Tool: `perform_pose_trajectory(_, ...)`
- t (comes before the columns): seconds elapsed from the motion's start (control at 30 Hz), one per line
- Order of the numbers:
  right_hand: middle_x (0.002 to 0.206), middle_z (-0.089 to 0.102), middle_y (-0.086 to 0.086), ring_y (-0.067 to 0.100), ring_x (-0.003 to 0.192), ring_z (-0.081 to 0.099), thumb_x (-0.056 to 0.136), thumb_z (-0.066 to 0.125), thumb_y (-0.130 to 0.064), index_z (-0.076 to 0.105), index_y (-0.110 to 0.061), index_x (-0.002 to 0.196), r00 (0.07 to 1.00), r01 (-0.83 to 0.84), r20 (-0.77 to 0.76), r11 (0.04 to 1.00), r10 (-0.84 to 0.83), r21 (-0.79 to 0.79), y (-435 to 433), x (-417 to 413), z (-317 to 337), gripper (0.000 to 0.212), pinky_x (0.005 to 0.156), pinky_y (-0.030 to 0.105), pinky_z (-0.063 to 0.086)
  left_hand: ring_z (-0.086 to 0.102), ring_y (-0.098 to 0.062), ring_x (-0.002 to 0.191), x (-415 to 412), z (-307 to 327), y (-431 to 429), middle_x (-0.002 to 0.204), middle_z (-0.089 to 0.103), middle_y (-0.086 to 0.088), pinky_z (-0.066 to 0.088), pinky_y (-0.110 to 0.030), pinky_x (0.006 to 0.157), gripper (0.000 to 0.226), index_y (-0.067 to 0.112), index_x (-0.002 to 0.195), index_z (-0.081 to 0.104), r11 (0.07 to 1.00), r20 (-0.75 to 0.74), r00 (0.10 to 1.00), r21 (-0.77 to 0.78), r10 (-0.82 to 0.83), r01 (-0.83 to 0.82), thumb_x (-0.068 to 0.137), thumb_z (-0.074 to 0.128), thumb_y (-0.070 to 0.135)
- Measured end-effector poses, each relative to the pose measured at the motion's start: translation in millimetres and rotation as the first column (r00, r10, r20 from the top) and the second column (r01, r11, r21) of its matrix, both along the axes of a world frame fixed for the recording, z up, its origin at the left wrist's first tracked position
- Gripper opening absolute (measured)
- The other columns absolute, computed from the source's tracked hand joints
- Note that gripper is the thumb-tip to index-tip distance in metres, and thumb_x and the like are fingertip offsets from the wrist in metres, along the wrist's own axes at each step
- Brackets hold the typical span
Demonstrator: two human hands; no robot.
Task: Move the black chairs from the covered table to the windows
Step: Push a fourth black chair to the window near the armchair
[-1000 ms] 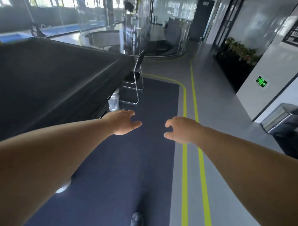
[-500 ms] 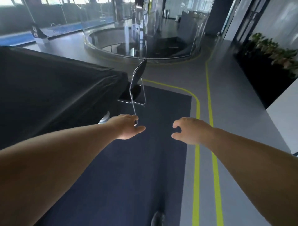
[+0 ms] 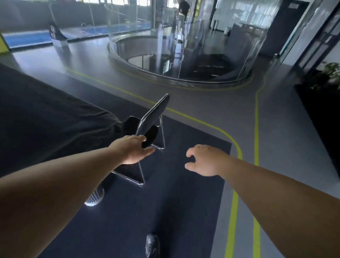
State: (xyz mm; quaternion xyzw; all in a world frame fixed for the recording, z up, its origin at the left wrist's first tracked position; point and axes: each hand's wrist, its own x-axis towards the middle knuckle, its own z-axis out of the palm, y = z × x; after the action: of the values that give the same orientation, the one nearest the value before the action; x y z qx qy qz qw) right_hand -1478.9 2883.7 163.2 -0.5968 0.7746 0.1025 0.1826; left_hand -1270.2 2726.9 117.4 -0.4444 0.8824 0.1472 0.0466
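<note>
At the left, the covered table (image 3: 46, 119) lies under its black cloth. Far beyond it the windows (image 3: 114, 2) run along the top of the view, well apart from here. One black chair (image 3: 155, 113) stands at the table's near corner on the dark carpet (image 3: 184, 202), its seat tucked toward the cloth and its backrest turned nearly edge-on to the person. The left hand (image 3: 132, 150) reaches in front of the backrest's lower corner, fingers fairly straight and spread, thumb out to the side. It grips nothing visible, and I cannot tell whether the fingertips touch the chair. The right hand (image 3: 204, 160) hovers just right of the chair, empty, fingers loosely curled and apart from the thumb. The step in hand looks like taking hold of the chair. To do it well, both hands should probably close on the backrest's two sides so the load sits balanced. The chair should then be drawn clear of the cloth before it is lifted, lest the chrome frame (image 3: 142, 182) snag the drape. Carrying seems wiser than dragging across carpet. Further right, a yellow line (image 3: 256, 129) marks the grey floor.
</note>
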Motion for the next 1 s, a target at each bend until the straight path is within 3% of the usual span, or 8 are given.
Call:
perform_pose_trajectory(0.3, 0.152, 0.04, -0.007, 0.024, 0.129, 0.05, 0.099, 0.048, -0.051, 0.044, -0.029, 0.147, 0.987, -0.163, 0.015, 0.979, 0.162, 0.121, -245.4, -181.0, -25.9, 0.053, 0.101, 0.043, 0.046, 0.04, -0.02, 0.14, -155.9, -39.7, -203.8, 0.152, 0.045, 0.003, 0.038, -0.04, 0.109, 0.07, 0.027, 0.15, 0.039, 0.962, 0.051, 0.974, 0.153, 0.222, -0.227, 0.093, 0.04, 0.069)
perform_pose_trajectory(0.53, 0.151, 0.042, -0.005, 0.024, 0.131, 0.049, 0.1, 0.045, -0.051, 0.045, -0.027, 0.146, 0.921, -0.389, -0.002, 0.917, 0.39, 0.085, -425.2, -279.4, -42.0, 0.052, 0.102, 0.042, 0.045, 0.04, -0.018, 0.14, -232.6, -66.6, -307.5, 0.152, 0.044, 0.004, 0.037, -0.04, 0.11, 0.073, 0.029, 0.152, 0.034, 0.863, 0.049, 0.883, 0.196, 0.466, -0.466, 0.093, 0.037, 0.071)
perform_pose_trajectory(0.73, 0.149, 0.045, -0.003, 0.024, 0.131, 0.048, 0.101, 0.044, -0.051, 0.043, -0.026, 0.149, 0.799, -0.598, 0.025, 0.791, 0.6, 0.133, -539.0, -323.3, -67.9, 0.054, 0.103, 0.04, 0.042, 0.039, -0.019, 0.141, -271.0, -87.9, -350.6, 0.154, 0.042, 0.004, 0.036, -0.041, 0.112, 0.073, 0.028, 0.153, 0.032, 0.716, 0.106, 0.755, 0.255, 0.647, -0.649, 0.094, 0.034, 0.071)
perform_pose_trajectory(1.0, 0.144, 0.05, -0.005, 0.02, 0.128, 0.046, 0.099, 0.041, -0.057, 0.049, -0.025, 0.145, 0.658, -0.751, 0.032, 0.653, 0.753, 0.097, -651.2, -316.4, -119.2, 0.056, 0.107, 0.042, 0.036, 0.04, -0.022, 0.14, -279.6, -124.0, -396.0, 0.152, 0.042, 0.004, 0.039, -0.04, 0.109, 0.072, 0.03, 0.152, 0.033, 0.585, 0.159, 0.652, 0.322, 0.742, -0.745, 0.094, 0.033, 0.072)
